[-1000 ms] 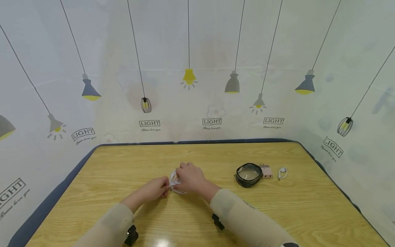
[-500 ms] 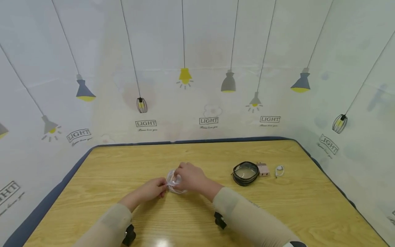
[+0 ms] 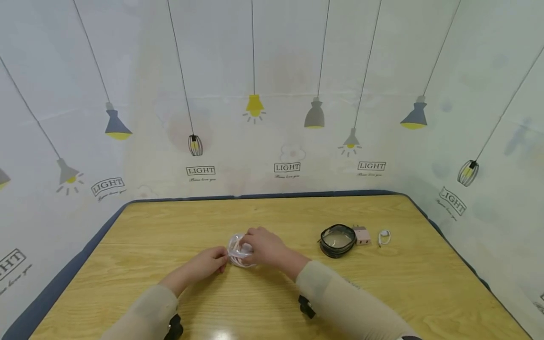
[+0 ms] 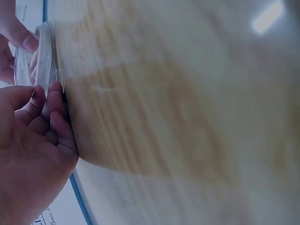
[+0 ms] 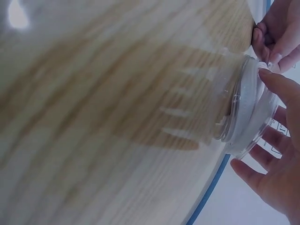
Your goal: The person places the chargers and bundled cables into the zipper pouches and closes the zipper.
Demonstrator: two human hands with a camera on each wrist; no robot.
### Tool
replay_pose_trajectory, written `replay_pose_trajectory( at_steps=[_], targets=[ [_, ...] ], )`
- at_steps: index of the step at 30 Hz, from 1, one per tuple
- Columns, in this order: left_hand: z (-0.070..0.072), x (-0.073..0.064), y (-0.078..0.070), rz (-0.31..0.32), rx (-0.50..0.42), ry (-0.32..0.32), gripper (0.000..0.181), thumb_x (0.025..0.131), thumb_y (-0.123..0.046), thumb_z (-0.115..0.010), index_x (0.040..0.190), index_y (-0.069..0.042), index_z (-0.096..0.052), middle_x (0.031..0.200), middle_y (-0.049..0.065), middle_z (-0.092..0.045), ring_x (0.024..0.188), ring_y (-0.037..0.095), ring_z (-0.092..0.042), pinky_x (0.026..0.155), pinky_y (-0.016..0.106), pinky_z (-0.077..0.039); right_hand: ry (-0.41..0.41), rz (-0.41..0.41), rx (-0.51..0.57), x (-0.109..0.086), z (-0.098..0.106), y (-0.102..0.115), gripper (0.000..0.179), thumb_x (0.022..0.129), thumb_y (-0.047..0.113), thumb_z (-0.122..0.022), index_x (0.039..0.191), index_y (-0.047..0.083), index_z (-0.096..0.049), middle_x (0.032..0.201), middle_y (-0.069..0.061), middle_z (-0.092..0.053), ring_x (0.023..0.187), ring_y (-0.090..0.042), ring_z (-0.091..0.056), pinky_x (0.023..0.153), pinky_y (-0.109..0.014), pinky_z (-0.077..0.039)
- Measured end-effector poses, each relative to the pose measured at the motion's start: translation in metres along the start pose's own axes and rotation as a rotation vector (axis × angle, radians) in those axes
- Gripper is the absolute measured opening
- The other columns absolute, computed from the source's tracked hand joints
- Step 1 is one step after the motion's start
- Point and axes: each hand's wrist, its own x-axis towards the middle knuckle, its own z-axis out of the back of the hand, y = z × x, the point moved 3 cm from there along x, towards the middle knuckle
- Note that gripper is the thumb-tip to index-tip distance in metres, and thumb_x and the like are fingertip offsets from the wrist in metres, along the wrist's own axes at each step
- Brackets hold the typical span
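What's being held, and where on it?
A clear round pouch: the left hand pinches its left edge, the right hand grips its right side, seen from the head view.

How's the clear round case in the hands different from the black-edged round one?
The clear case has pale edges; the black-edged case has dark ones. The left hand and right hand hold the clear case, while no hand touches the black-edged case beside the pink plug. Both are round and partly see-through.

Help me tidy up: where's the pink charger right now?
In the head view, the pink charger lies right of centre on the table, between the black case and the white cable.
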Motion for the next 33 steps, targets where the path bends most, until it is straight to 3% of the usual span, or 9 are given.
replay_pose_trajectory(
  at_steps=[10, 17, 28, 33],
  targets=[
    [0.006, -0.003, -0.011, -0.071, 0.221, -0.025, 0.024, 0.1, -0.01, -0.052, 0.077, -0.009, -0.054, 0.064, -0.002, -0.052, 0.059, 0.011, -0.046, 0.056, 0.027, -0.039, -0.036, -0.028, -0.063, -0.003, 0.003, 0.008, 0.038, 0.081, 0.043, -0.077, 0.112, 0.022, -0.071, 0.1, 0.006, -0.059, 0.088, -0.013, -0.051, 0.074, -0.027, -0.046],
    [0.002, -0.004, -0.022, -0.086, 0.423, -0.051, 0.025, 0.097, -0.006, -0.055, 0.074, -0.013, -0.053, 0.062, -0.005, -0.048, 0.06, 0.012, -0.045, 0.059, 0.031, -0.04, -0.028, -0.086, -0.03, -0.001, -0.001, 0.006, 0.035, 0.079, 0.044, -0.079, 0.108, 0.024, -0.074, 0.098, 0.008, -0.058, 0.088, -0.013, -0.051, 0.073, -0.029, -0.046],
    [-0.003, -0.005, -0.035, -0.068, 0.452, -0.038, 0.021, 0.096, -0.004, -0.055, 0.077, -0.012, -0.056, 0.067, -0.003, -0.049, 0.063, 0.014, -0.045, 0.061, 0.034, -0.041, -0.031, -0.099, -0.013, 0.002, 0.001, 0.006, 0.033, 0.077, 0.044, -0.081, 0.104, 0.025, -0.075, 0.094, 0.008, -0.056, 0.086, -0.013, -0.05, 0.07, -0.028, -0.045],
    [-0.007, -0.004, -0.037, -0.101, 0.448, -0.024, 0.019, 0.095, -0.002, -0.055, 0.078, -0.01, -0.057, 0.068, -0.003, -0.049, 0.064, 0.014, -0.045, 0.061, 0.034, -0.041, -0.024, -0.109, -0.016, 0.002, 0.002, 0.007, 0.033, 0.077, 0.046, -0.081, 0.102, 0.026, -0.076, 0.095, 0.008, -0.055, 0.086, -0.013, -0.05, 0.07, -0.029, -0.045]
  ],
)
